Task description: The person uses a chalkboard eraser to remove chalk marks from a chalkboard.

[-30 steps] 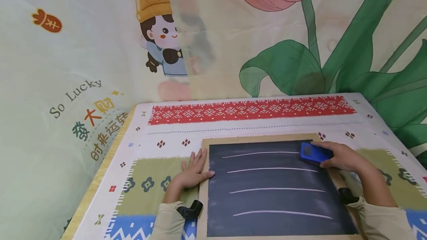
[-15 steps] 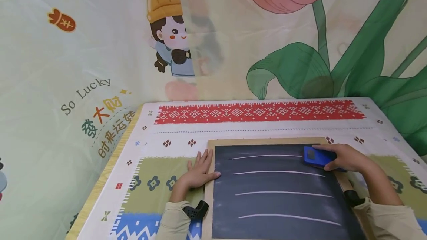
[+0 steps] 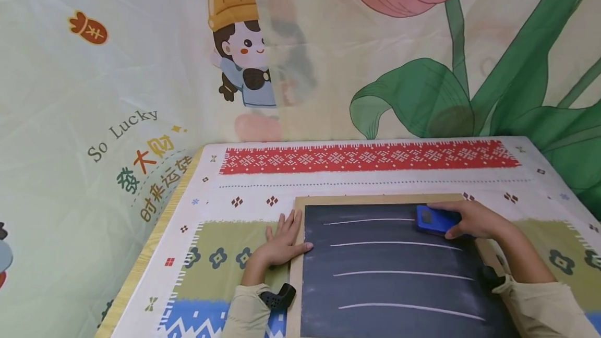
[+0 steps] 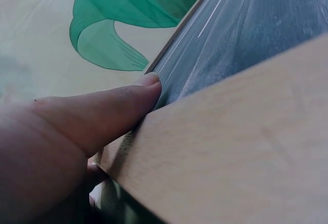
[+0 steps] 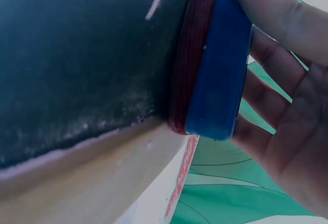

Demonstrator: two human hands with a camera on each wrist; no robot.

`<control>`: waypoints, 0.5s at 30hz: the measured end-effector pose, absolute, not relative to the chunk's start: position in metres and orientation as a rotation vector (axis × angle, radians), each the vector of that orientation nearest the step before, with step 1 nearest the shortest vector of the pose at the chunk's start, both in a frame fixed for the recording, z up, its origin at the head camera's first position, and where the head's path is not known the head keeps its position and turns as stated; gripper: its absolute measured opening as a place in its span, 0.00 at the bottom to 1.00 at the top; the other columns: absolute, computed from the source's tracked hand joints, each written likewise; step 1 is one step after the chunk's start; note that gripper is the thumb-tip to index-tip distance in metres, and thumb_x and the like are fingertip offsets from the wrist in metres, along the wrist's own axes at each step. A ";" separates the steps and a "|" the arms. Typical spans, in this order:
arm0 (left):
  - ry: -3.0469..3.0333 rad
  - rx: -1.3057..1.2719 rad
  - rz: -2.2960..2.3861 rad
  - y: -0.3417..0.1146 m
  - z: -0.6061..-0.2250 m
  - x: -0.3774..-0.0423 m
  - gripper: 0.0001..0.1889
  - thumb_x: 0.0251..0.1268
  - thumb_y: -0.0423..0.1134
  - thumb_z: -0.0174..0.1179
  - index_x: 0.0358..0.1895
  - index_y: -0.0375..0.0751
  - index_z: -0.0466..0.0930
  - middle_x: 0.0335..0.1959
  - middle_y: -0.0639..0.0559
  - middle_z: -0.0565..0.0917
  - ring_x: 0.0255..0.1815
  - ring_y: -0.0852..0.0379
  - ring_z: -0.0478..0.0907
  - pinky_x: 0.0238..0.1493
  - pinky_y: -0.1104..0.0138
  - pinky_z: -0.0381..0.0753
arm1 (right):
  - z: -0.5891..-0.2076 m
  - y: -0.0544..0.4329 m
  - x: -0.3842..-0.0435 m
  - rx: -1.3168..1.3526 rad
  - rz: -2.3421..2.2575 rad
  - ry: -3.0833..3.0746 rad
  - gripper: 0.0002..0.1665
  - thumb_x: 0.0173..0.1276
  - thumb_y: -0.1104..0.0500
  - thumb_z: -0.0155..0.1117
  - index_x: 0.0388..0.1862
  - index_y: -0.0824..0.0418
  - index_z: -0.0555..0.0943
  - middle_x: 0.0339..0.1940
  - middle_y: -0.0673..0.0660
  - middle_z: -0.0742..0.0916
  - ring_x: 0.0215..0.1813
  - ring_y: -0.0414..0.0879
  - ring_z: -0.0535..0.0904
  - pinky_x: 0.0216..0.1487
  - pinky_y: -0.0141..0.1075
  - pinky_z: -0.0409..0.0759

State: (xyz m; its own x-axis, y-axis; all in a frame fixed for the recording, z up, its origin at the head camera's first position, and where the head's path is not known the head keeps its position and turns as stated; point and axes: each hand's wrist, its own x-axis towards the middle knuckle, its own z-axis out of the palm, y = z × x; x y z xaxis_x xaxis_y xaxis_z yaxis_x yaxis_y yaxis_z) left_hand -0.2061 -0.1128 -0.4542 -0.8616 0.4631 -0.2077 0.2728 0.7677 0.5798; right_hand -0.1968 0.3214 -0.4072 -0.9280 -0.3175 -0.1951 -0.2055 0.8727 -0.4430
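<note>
Left of the left hand (image 3: 277, 248): wood edge of one counter (image 3: 136, 275). On that hand, straight, spread fingers beside one frame (image 3: 375, 199), with thumb across it to the edge of one board (image 3: 366, 260); at the wrist, one black device (image 3: 279, 297). Right of the thumb, four white lines (image 3: 396, 242). At the top line's end, just left of the right hand (image 3: 479, 220), one blue eraser (image 3: 437, 219), red pad (image 5: 192, 55) against the board. Clamped between that hand's thumb and fingers; second device (image 3: 492, 277) at the wrist.
</note>
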 end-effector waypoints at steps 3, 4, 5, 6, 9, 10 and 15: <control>2.631 0.555 0.768 -0.111 -0.454 -0.206 0.44 0.64 0.56 0.50 0.73 0.45 0.34 0.74 0.44 0.37 0.73 0.40 0.26 0.61 0.35 0.26 | -0.407 0.321 -0.197 -0.403 -0.607 2.793 0.43 0.43 0.55 0.74 0.60 0.66 0.71 0.55 0.75 0.75 0.49 0.66 0.72 0.46 0.60 0.72; 2.635 0.555 0.762 -0.111 -0.454 -0.206 0.44 0.64 0.56 0.50 0.73 0.45 0.34 0.75 0.44 0.37 0.73 0.40 0.26 0.61 0.35 0.26 | -0.408 0.320 -0.197 -0.406 -0.610 2.801 0.43 0.43 0.55 0.75 0.60 0.66 0.72 0.55 0.75 0.75 0.49 0.65 0.72 0.46 0.59 0.72; 2.641 0.556 0.759 -0.111 -0.453 -0.206 0.44 0.64 0.56 0.50 0.73 0.45 0.35 0.75 0.44 0.37 0.73 0.39 0.26 0.61 0.35 0.27 | -0.408 0.319 -0.197 -0.412 -0.616 2.808 0.43 0.43 0.56 0.75 0.60 0.66 0.72 0.55 0.75 0.75 0.50 0.65 0.72 0.46 0.59 0.72; 2.642 0.555 0.757 -0.111 -0.452 -0.207 0.44 0.63 0.56 0.50 0.73 0.45 0.35 0.75 0.44 0.37 0.73 0.40 0.26 0.61 0.35 0.27 | -0.408 0.319 -0.197 -0.420 -0.618 2.816 0.43 0.43 0.56 0.75 0.60 0.66 0.72 0.55 0.75 0.75 0.50 0.66 0.72 0.46 0.60 0.72; 2.637 0.560 0.755 -0.111 -0.451 -0.207 0.44 0.63 0.57 0.50 0.73 0.45 0.34 0.75 0.44 0.37 0.73 0.40 0.26 0.61 0.35 0.26 | -0.407 0.314 -0.198 -0.436 -0.645 2.828 0.43 0.42 0.56 0.75 0.60 0.64 0.72 0.57 0.74 0.73 0.53 0.67 0.70 0.49 0.62 0.69; 2.636 0.565 0.755 -0.111 -0.451 -0.207 0.44 0.63 0.57 0.50 0.73 0.44 0.34 0.75 0.44 0.37 0.73 0.39 0.26 0.61 0.35 0.27 | -0.407 0.312 -0.199 -0.443 -0.656 2.826 0.43 0.42 0.56 0.75 0.60 0.64 0.72 0.58 0.74 0.73 0.53 0.67 0.69 0.50 0.63 0.68; 2.627 0.575 0.754 -0.112 -0.452 -0.205 0.44 0.64 0.57 0.50 0.73 0.43 0.35 0.74 0.42 0.38 0.73 0.38 0.28 0.61 0.34 0.27 | -0.408 0.300 -0.202 -0.492 -0.666 2.823 0.41 0.42 0.55 0.75 0.59 0.63 0.74 0.57 0.73 0.74 0.55 0.67 0.69 0.51 0.63 0.67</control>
State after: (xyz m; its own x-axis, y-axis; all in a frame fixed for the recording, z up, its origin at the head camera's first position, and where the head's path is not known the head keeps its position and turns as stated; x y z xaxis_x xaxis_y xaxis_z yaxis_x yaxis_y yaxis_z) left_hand -0.2051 -0.1116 -0.4521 -0.8576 0.4678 -0.2135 0.2833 0.7763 0.5631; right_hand -0.2018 0.3000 -0.4080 -0.9246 -0.3631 -0.1156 -0.2731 0.8430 -0.4634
